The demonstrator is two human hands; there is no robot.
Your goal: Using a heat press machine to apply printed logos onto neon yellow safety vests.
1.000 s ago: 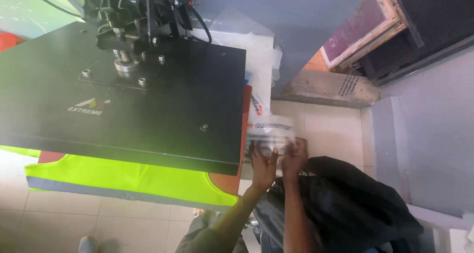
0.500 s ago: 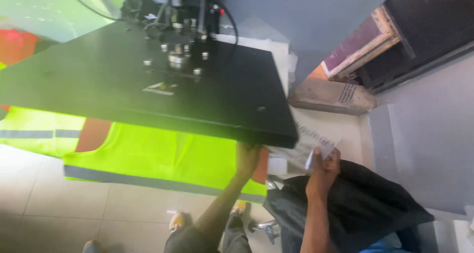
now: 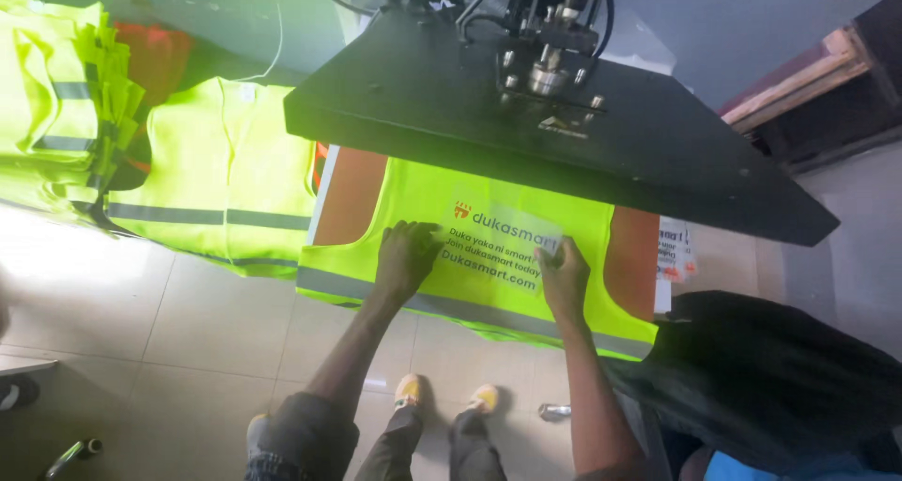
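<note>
Clear transfer sheet (image 3: 498,246) lies on yellow vest (image 3: 526,298), both hands' fingers (image 3: 413,241) pressing flat.

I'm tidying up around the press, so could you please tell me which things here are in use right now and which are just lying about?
In use:
- left hand and right hand, both flat on the clear transfer sheet
- yellow vest on the orange platen
- raised black press plate

Lying about:
- spare vest
- stacked vests
- black bag
- printed sheets
</note>
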